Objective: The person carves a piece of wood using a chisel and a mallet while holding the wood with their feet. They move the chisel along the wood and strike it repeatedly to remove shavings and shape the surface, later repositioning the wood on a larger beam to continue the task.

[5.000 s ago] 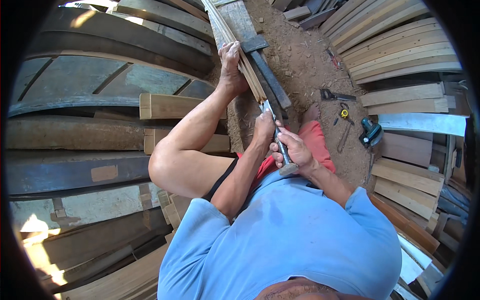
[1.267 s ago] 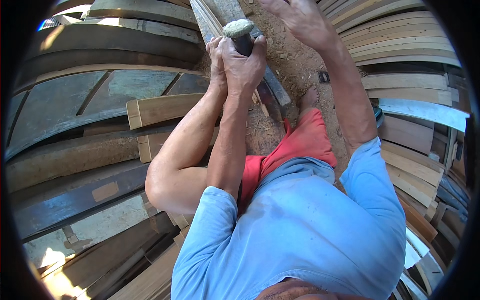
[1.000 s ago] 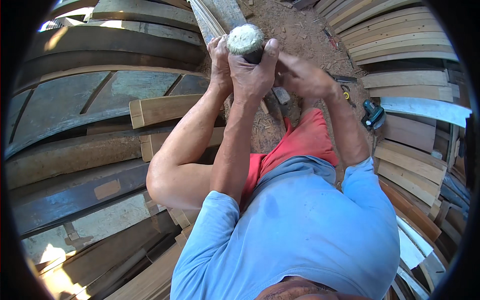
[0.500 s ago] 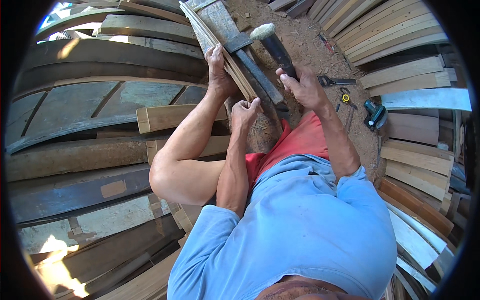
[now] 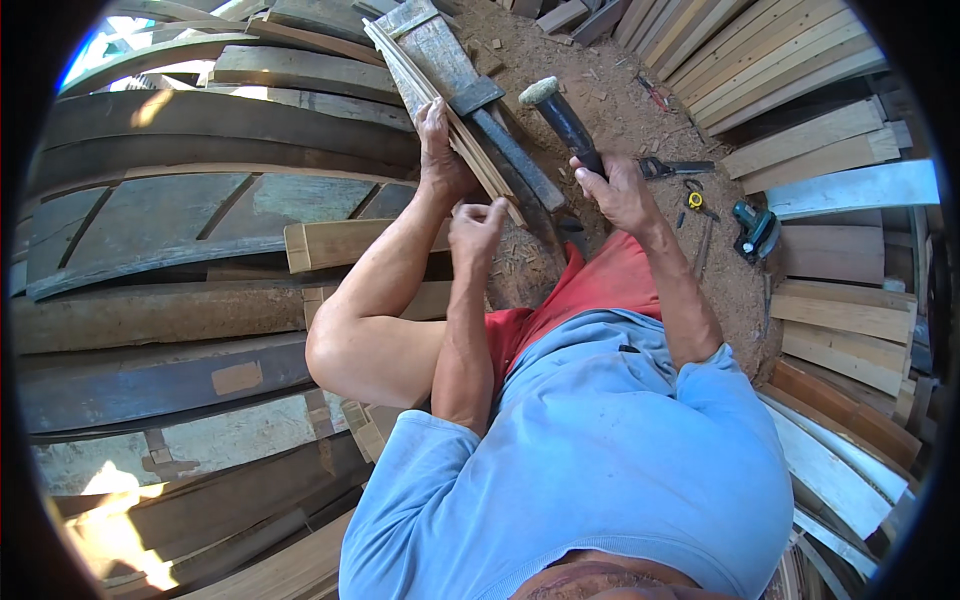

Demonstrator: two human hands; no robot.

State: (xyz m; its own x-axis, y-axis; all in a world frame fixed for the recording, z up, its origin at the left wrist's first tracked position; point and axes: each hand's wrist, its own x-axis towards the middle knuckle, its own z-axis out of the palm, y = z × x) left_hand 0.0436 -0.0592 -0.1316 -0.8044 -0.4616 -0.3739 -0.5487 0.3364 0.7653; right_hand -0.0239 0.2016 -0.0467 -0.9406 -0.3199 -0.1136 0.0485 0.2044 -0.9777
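My right hand (image 5: 622, 195) is closed around the narrow end of a dark, club-like mallet (image 5: 567, 122) with a pale, frayed tip, held up over the ground. Beside the near end of a bundle of thin wooden strips (image 5: 470, 148), my left hand (image 5: 476, 232) has its fingers pinched together; whether anything small is in them I cannot make out. The strips lie slanting along a worn wooden beam (image 5: 435, 50), and my left foot (image 5: 435, 135) presses against their side. A dark block (image 5: 475, 95) and a long grey bar (image 5: 518, 158) sit on the beam alongside them.
Sawdust and chips cover the ground, where a handsaw (image 5: 675, 167), a yellow tape measure (image 5: 696, 201), a green power tool (image 5: 755, 230) and red-handled pliers (image 5: 655, 97) lie. Stacked planks (image 5: 830, 150) line the right; large boards (image 5: 150, 220) fill the left.
My left hand has drawn back slightly from the end of the strips. The mallet in my right hand has come down a little and to the right.
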